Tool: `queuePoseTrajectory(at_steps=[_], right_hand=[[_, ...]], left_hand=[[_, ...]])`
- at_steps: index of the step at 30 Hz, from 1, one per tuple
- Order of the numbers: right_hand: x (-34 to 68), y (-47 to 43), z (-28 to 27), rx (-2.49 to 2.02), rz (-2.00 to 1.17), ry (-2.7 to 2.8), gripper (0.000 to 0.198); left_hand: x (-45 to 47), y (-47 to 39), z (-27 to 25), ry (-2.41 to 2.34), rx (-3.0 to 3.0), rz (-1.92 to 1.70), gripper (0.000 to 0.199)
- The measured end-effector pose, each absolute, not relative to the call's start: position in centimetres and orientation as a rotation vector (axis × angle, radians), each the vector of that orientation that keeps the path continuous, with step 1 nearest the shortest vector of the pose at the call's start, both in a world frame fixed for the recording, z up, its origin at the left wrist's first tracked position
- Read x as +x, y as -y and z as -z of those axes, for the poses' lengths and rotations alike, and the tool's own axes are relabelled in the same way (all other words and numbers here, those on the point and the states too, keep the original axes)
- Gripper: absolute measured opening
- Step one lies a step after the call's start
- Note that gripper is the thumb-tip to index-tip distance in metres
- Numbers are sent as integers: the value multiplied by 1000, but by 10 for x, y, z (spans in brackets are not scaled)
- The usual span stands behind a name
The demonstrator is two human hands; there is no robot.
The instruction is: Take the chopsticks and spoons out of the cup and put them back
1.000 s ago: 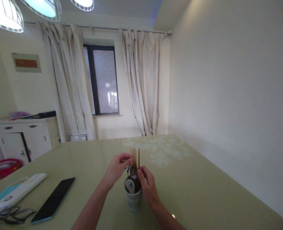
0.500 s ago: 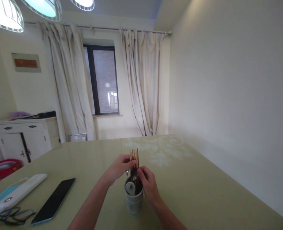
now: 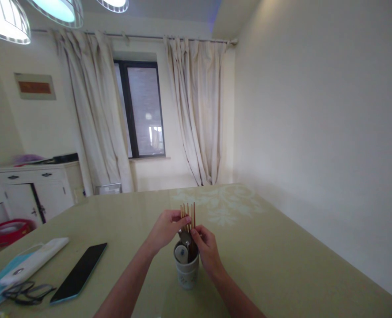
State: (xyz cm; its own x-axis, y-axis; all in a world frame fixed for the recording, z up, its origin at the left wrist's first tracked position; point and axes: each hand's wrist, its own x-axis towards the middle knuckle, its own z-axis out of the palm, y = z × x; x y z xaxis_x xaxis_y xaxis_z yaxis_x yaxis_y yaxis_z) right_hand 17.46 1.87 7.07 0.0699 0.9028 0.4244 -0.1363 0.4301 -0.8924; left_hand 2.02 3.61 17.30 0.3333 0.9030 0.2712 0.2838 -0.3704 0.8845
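Note:
A pale patterned cup (image 3: 187, 274) stands upright on the table, holding utensils. Several wooden chopsticks (image 3: 188, 210) rise from it, along with a dark metal spoon (image 3: 185, 237) and a white ceramic spoon (image 3: 181, 253) with a small blue mark. My left hand (image 3: 166, 226) is closed around the chopsticks from the left, thumb across their front. On the right, my right hand (image 3: 208, 247) pinches at the chopsticks just above the cup's rim; its fingertips are partly hidden behind them.
To the left on the green table (image 3: 275, 265) lie a dark phone (image 3: 79, 273), black-framed glasses (image 3: 28, 293), a long white device (image 3: 35, 260) and a light blue mask (image 3: 3, 282). A red basin (image 3: 8, 234) and white cabinet (image 3: 50, 194) stand beyond. A wall (image 3: 331, 132) borders the right.
The chopstick tops have spread slightly apart, with the rightmost ones shifted right. Both hands stay at the cup. The whole view has shifted a little.

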Motion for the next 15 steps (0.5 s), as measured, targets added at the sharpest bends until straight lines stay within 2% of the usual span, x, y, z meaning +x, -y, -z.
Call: queuePoseTrajectory(at_steps=[8, 15], right_hand=[[180, -21, -69, -864, -821, 1356, 44], [182, -20, -74, -915, -813, 1358, 43]], left_hand=[[19, -35, -186, -1084, 1894, -1052, 40], [17, -34, -200, -1010, 1733, -1246, 41]])
